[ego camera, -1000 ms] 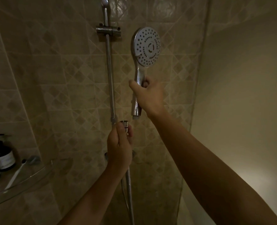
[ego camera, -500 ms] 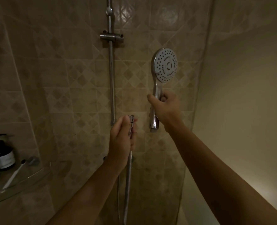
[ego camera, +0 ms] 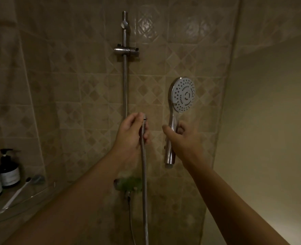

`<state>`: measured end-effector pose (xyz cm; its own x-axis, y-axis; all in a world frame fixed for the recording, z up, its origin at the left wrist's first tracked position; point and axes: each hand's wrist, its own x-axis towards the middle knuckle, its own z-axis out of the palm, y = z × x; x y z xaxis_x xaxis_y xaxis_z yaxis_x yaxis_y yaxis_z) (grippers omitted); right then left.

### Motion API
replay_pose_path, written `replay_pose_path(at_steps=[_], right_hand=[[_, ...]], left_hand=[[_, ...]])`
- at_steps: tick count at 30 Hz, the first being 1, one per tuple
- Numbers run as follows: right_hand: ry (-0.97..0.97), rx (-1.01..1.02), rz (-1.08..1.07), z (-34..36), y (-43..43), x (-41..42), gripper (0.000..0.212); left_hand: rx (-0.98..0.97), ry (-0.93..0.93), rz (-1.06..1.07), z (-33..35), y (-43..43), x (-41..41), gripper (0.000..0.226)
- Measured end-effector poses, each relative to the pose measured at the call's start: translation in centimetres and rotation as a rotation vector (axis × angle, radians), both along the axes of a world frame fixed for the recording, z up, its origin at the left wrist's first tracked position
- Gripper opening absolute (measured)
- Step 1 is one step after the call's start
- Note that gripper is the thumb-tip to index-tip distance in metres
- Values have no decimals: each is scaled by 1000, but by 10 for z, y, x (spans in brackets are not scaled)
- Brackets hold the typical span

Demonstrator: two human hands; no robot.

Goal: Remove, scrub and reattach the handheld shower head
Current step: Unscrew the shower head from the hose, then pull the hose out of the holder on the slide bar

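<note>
Right of the slide rail (ego camera: 124, 85), the right hand (ego camera: 183, 140) grips the detached shower head (ego camera: 182, 96); the left hand (ego camera: 130, 135) seemingly pinches the hose (ego camera: 144, 174) end.

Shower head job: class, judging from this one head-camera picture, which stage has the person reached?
Done: the shower head is off the slider bracket and apart from the metal hose. In hand: the right hand grips its handle, and the left hand holds the hose's free end upright. Left: scrubbing, with no brush or sponge visible in either hand, then screwing the hose back on and rehanging the head.
</note>
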<state>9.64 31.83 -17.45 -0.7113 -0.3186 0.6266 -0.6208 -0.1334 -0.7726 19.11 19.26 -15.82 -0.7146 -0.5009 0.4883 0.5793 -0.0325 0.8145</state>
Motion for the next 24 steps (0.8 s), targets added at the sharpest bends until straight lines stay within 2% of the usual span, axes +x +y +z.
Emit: replay_pose_path(at_steps=[4,8,14,19,24], right_hand=[[-13,9,15,4,-16,-23,21],[-38,-62,42,13,-48,-44,21],[32,-146,82,38,-102,-72,25],[91,-179,86,68,-141,-103,26],[115,-194,5,81,-176,-136,44]], left_hand=[[-207,-47,63,32,-32,-18,20],[-286,-41,143,60,-65,-43,18],[-497,-34,264,106,-116,-87,16],[-492,-2,222,154,-149,-118,14],[-470,56,233,200,-166,-139,28]])
